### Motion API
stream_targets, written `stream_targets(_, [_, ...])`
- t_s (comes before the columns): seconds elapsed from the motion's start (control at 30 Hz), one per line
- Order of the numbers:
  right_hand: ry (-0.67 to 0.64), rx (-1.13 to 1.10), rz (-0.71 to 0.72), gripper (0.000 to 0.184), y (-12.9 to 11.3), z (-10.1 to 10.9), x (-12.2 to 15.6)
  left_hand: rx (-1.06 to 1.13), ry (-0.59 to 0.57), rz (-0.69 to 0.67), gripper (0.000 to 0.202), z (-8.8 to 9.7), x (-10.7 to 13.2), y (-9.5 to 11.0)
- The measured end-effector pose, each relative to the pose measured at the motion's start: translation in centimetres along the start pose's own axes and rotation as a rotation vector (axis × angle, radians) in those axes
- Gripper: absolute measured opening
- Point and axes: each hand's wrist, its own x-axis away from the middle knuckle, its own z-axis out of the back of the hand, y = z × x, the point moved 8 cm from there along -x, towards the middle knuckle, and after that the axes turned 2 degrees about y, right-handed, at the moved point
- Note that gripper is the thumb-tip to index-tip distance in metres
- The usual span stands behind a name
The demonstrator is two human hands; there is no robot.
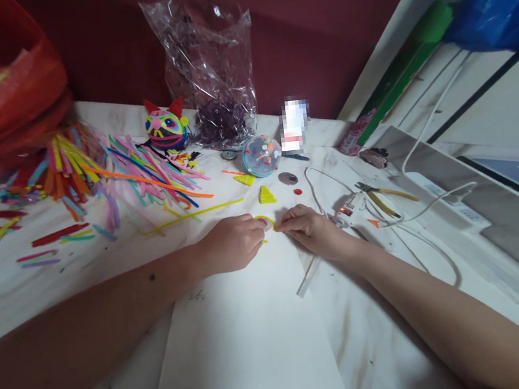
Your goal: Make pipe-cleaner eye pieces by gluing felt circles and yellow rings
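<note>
My left hand [232, 242] and my right hand [306, 225] meet over a white sheet [250, 331] on the table. Both pinch a small coiled disc [265, 222] of yellow and pink strip held between their fingertips. The fingers of both hands are curled in. A long yellow strip [197, 216] lies just behind my left hand. Two yellow triangles [266, 195] of foam lie beyond the disc.
A heap of coloured strips [99, 168] covers the left of the table, with a striped cat-face ball [166, 127] behind it. A clear bag [209, 70], a clear ball [262, 155], pliers [384, 194], a white cable [410, 216] and a glue stick [308, 273] lie around.
</note>
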Motion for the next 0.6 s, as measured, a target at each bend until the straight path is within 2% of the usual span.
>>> stream_targets(0.33, [-0.135, 0.220, 0.091, 0.026, -2.3, -0.1, -0.2, 0.002, -0.022, 0.009, 0.018, 0.0, -0.1, 0.0])
stream_targets(0.6, [-0.127, 0.223, 0.100, 0.027, -2.0, -0.2, -0.3, -0.001, -0.021, 0.005, 0.018, -0.1, 0.0, -0.1])
